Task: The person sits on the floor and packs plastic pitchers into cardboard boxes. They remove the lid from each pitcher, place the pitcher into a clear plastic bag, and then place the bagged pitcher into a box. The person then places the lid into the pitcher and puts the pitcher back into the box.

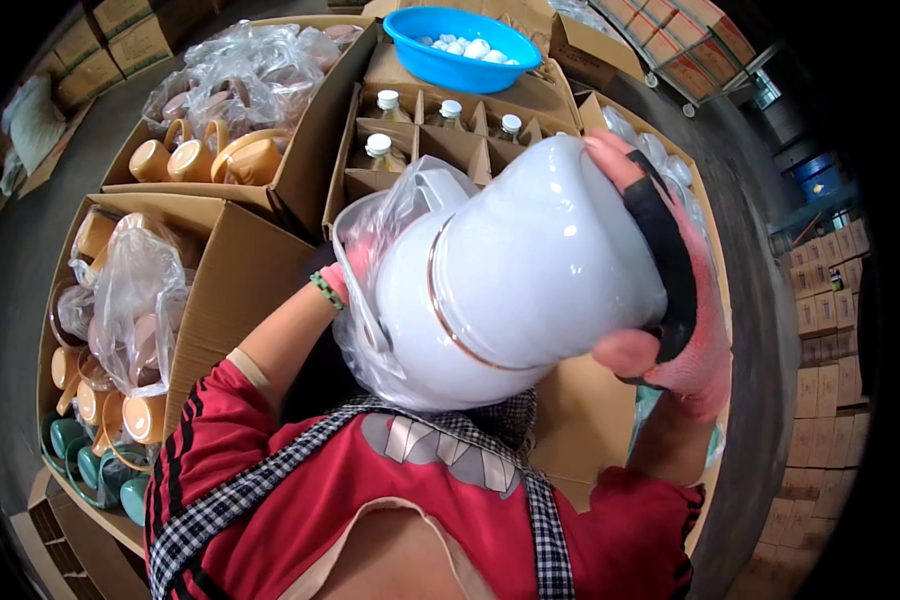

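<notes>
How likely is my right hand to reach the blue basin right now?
Probably not: your right hand is holding the white vessel. Freed, its way to the blue basin looks clear.

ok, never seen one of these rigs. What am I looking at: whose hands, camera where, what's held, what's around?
There is no robot here, just a person using their own two hands. The single picture comes from the left of two wide fisheye cameras worn on the head, looking down, so straight edges bend near the rim.

The right hand grips one end of a tilted white jug. The left hand is at the other end, partly hidden by a clear plastic bag, so its grip is hard to judge.

Beyond the jug, a divided box holds bottles with white caps, and a blue basin holds small white things. Boxes at the left hold orange parts and green parts.
</notes>
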Tool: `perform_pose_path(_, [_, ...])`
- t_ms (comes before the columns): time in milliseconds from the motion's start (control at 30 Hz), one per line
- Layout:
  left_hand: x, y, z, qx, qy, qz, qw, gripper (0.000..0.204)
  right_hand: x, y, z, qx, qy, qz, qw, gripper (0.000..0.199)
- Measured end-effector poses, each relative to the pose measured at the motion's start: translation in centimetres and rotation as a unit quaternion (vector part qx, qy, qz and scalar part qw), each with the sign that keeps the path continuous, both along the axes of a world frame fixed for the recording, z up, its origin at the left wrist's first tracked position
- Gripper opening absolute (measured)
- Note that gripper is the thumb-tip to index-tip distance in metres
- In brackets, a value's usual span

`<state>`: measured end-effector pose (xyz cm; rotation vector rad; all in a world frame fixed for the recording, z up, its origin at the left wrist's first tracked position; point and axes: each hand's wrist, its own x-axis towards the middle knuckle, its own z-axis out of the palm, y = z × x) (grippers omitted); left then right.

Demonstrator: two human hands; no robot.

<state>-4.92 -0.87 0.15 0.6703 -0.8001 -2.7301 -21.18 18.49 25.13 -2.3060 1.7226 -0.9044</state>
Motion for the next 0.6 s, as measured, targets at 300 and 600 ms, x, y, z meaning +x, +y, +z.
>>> perform_pose_path(300, [-1.2,3.3,3.7,-0.742,-0.143,0.138,0.64,0.044,-6.7,6.6,-4.8,0.129,-0.018,-0.167,0.977,0.101])
perform_pose_path(600, [-0.6,3.5,3.2,-0.79,-0.086,0.174,0.582,0.042,-8.1,6.5,-4.5,0.222,-0.112,-0.161,0.955,0.105])
